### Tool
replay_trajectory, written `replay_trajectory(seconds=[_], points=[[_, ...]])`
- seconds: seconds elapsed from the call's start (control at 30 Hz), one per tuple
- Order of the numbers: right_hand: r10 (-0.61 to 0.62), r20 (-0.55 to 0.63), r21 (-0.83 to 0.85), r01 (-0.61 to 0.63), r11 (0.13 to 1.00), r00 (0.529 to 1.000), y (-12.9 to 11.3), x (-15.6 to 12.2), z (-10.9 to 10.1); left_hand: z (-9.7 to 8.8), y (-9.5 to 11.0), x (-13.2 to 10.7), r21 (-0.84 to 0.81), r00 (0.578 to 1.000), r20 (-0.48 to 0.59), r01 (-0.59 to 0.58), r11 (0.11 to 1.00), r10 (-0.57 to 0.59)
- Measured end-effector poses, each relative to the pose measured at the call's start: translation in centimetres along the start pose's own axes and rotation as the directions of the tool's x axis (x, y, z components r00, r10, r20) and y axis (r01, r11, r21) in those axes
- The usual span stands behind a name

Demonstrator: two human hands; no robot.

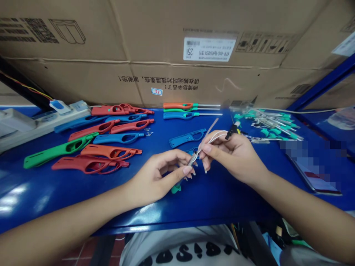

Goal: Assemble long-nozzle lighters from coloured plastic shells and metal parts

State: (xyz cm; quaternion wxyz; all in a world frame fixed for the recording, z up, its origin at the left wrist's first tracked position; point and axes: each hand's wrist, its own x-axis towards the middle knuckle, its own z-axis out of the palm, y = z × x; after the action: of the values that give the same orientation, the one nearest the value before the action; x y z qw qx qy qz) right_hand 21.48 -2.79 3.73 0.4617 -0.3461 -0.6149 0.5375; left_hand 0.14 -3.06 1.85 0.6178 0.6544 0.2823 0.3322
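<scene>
My left hand (159, 177) pinches a thin metal tube with a green end (175, 189), held just above the blue table (83, 192). My right hand (235, 157) is closed on thin white wires (215, 137) that lead to a small black part (232, 130); its fingertips meet the tube's upper end. A blue lighter shell half (186, 137) lies on the table just behind my hands.
Several red, blue, orange and green lighter shell halves (91, 147) lie at the left. Three assembled lighters (183, 110) lie at the back. A pile of green-ended metal tubes (269, 123) sits back right. A power strip (41, 120) lies far left, a phone (313, 173) at right, cardboard boxes (166, 55) behind.
</scene>
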Motion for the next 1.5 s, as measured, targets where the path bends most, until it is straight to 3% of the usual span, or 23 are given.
replay_trajectory(seconds=[0.17, 0.5, 0.67, 0.8, 0.93, 1.1, 1.3, 1.5], points=[[-0.036, -0.029, -0.100, 0.033, 0.994, 0.999, -0.3, 0.0, -0.1, -0.4, 0.3, 0.0, -0.043, 0.999, 0.021, 0.037, 0.998, -0.036], [-0.080, 0.097, -0.270, 0.103, 0.957, 0.992, -0.3, -0.5, 0.2, -0.2, 0.0, 0.1, -0.193, 0.987, 0.099, 0.143, 0.971, -0.126], [-0.221, 0.161, -0.466, 0.271, 0.842, 0.962, -0.1, -0.7, -0.6, -0.4, 0.0, -0.1, -0.282, 0.976, 0.154, 0.194, 0.940, -0.155], [-0.252, 0.220, -0.533, 0.332, 0.778, 0.942, -0.2, -0.7, -1.1, -0.7, -0.1, -0.3, -0.264, 0.976, 0.155, 0.191, 0.945, -0.154], [-0.171, 0.172, -0.484, 0.234, 0.843, 0.970, -0.4, -0.8, -0.9, -0.5, -0.2, -0.2, -0.197, 0.984, 0.113, 0.159, 0.967, -0.139], [-0.109, 0.120, -0.387, 0.147, 0.910, 0.987, -0.2, -0.9, -0.1, 0.0, -0.2, -0.1, 0.001, 0.995, 0.019, 0.094, 0.996, -0.094], [0.029, 0.147, -0.212, 0.003, 0.977, 0.989, 0.1, -0.9, 0.6, 0.1, -0.3, 0.0, 0.117, 0.995, -0.011, 0.095, 0.989, -0.094], [0.075, 0.089, -0.128, -0.064, 0.990, 0.993, 0.4, -0.8, 0.6, -0.1, -0.1, -0.2, -0.135, 0.973, 0.078, 0.226, 0.965, -0.217]])
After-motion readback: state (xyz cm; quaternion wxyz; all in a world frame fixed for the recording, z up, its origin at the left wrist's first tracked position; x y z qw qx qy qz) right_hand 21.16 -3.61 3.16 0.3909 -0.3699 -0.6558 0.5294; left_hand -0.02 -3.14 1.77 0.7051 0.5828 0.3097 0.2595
